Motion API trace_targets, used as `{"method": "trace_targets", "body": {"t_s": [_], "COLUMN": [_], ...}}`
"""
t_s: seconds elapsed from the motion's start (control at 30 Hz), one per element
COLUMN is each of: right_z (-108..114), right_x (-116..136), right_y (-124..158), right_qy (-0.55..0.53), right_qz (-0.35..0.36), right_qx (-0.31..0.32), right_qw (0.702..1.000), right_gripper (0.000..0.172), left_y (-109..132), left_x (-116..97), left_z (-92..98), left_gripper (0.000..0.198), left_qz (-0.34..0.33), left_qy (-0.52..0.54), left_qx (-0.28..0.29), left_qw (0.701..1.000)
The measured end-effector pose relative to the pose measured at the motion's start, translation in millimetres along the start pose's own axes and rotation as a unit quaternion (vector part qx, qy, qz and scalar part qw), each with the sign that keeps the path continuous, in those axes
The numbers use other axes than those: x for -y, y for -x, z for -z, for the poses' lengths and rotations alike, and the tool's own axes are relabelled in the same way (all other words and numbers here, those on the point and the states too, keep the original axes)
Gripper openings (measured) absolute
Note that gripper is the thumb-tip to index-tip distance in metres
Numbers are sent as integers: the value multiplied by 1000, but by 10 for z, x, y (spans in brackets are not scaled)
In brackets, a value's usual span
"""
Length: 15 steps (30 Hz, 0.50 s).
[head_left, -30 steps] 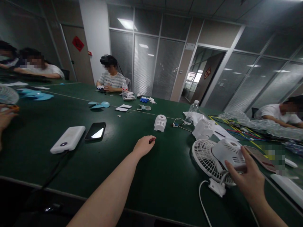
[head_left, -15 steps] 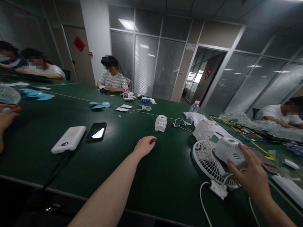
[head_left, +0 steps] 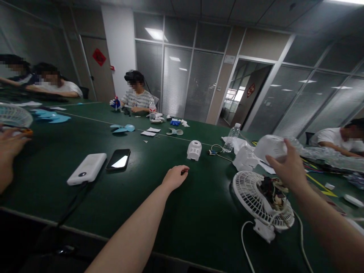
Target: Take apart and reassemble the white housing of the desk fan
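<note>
My right hand [head_left: 292,168] grips a white vented fan motor cover [head_left: 269,147], thumb and fingers around its right side, raised above the table. Below it lies a white fan grille [head_left: 247,188] with exposed wires and motor parts [head_left: 274,193] and a power cord. My left hand [head_left: 174,178] rests on the green table with curled fingers; nothing shows in them. Beyond that hand stands a second white vented cover [head_left: 194,150]. Another white housing part [head_left: 245,158] sits behind the grille, partly under the held cover.
A power bank [head_left: 87,169] and a phone [head_left: 118,159] lie to the left. A water bottle [head_left: 233,136], a small cable [head_left: 216,149] and pale blue fan blades [head_left: 123,128] are farther back. At the left edge, a co-worker's hand [head_left: 13,146] is by another fan grille. Other people sit around the table.
My right hand has lifted the motor cover off the fan and moved it up and away from me, baring the wires and motor. My left hand stays in place.
</note>
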State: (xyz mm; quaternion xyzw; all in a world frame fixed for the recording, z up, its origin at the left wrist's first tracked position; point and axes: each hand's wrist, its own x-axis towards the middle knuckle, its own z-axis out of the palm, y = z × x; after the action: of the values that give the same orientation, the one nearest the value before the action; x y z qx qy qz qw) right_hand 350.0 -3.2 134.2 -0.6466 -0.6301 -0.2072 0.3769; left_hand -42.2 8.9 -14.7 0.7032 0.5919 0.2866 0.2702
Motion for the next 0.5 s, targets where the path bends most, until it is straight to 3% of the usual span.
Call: {"method": "trace_targets", "body": {"t_s": [0.1,0.23,0.37,0.5], "right_z": [-310,-622,-809,-959], "right_x": [-40,-68,-113,-210], "right_y": [-392,-722,-832,-804], "right_qy": [-19,-8,7,16], "right_qz": [-67,-113,-132,-170], "right_qx": [77,74,74,126], "right_qw": [995,991,988,977], "right_gripper": [82,85,89,97], "left_y": [-12,-19,-14,-16], "left_x": [5,-2,-10,-12], "left_z": [-10,-16,-8,-3], "left_gripper": [32,31,31,32], "left_qz": [-2,-20,-17,-13], "left_qy": [-2,-2,-2,-4], "left_qx": [-2,-14,-10,-6], "left_qw": [1000,1000,1000,1000]}}
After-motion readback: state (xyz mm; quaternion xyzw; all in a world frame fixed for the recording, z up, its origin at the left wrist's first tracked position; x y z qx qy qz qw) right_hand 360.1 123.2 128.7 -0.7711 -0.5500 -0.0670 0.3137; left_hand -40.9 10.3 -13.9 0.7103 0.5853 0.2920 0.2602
